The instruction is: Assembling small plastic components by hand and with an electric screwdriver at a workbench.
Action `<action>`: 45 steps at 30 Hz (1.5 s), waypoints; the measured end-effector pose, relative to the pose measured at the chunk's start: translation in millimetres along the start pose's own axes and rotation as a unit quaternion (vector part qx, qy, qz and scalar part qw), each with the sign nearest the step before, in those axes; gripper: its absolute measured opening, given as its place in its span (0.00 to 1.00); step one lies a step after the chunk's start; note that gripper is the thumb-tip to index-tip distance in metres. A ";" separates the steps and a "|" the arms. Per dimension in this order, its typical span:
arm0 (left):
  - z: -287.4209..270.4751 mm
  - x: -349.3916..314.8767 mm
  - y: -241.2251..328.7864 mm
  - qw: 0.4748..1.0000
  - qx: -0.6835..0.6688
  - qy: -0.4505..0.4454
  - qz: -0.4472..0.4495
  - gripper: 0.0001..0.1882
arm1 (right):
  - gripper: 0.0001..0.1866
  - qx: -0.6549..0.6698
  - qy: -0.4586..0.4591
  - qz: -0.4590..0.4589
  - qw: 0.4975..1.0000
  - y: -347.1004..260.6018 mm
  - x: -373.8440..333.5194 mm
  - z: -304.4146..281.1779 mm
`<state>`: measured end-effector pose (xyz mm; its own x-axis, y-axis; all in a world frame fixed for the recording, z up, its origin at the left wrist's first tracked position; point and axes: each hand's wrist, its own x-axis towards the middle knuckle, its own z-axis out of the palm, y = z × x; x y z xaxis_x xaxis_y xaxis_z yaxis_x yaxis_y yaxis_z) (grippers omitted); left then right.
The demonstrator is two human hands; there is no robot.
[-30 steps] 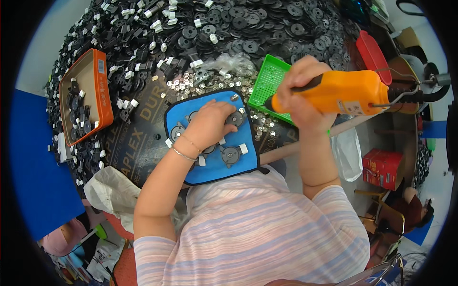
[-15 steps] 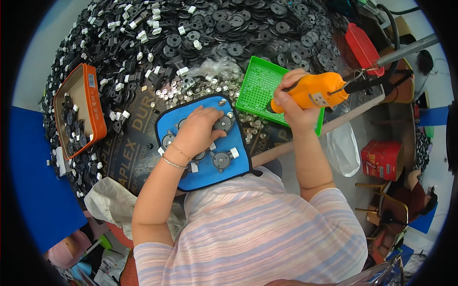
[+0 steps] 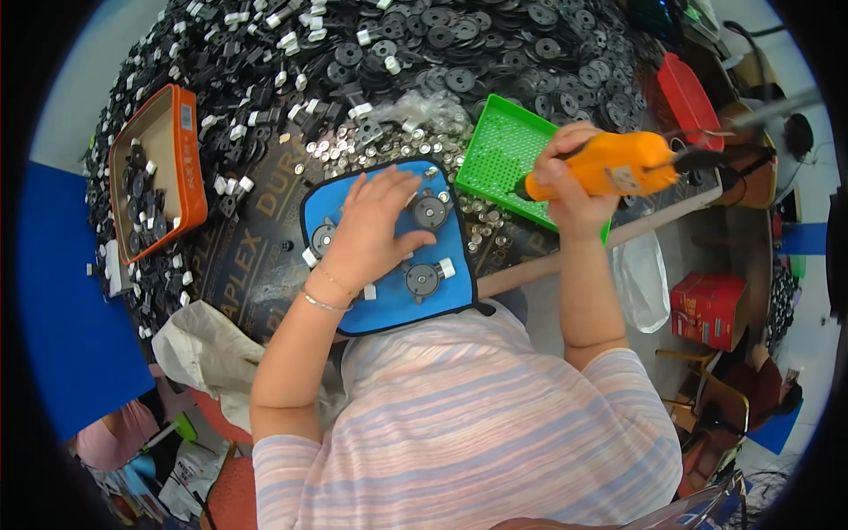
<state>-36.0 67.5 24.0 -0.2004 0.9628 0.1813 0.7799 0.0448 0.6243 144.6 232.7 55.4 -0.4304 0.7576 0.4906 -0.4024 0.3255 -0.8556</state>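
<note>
My left hand (image 3: 372,222) rests over a blue pad with a black edge (image 3: 386,311), fingers stretched out and thumb apart, with no part gripped. Round black plastic parts lie on the pad: one (image 3: 429,210) right of my fingers, another with a white tab (image 3: 423,280) below my thumb, and one (image 3: 324,237) partly under my wrist side. What lies under the palm is hidden. My right hand (image 3: 579,190) is wrapped round an orange electric screwdriver (image 3: 623,164), its dark tip pointing left above a green perforated tray (image 3: 503,146).
Black discs (image 3: 442,37) and black parts with white tabs (image 3: 256,53) are heaped at the back. Small silver metal pieces (image 3: 340,152) lie beyond the pad. An orange-rimmed tray (image 3: 191,163) with black parts stands left; a red tray (image 3: 687,97) lies far right. A cable runs from the screwdriver.
My left hand's fingers have straightened and the thumb has spread further from them. The screwdriver stays in my right hand beside the green tray. The whole view has shifted slightly.
</note>
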 end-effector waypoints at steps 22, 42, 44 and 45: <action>10.8 -58.5 22.8 0.995 0.098 -0.023 0.006 0.23 | 0.13 0.058 -0.279 0.073 0.956 -39.6 -47.8 63.1; 14.2 -58.4 28.6 1.000 0.020 0.010 0.017 0.17 | 0.13 0.122 -0.227 0.070 0.964 -42.7 -42.9 61.2; 18.9 -57.4 26.3 0.999 0.019 0.017 0.032 0.14 | 0.13 0.144 -0.201 0.089 0.965 -48.0 -42.8 61.9; 20.7 -56.9 25.1 0.999 0.017 0.026 0.031 0.11 | 0.13 0.144 -0.201 0.089 0.965 -48.3 -42.5 60.6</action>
<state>7.2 19.3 13.6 -0.1805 0.9490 0.2586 0.8116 -0.0049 0.5842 133.4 150.5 85.8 -0.7685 0.4876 0.4143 -0.4761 -0.0032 -0.8794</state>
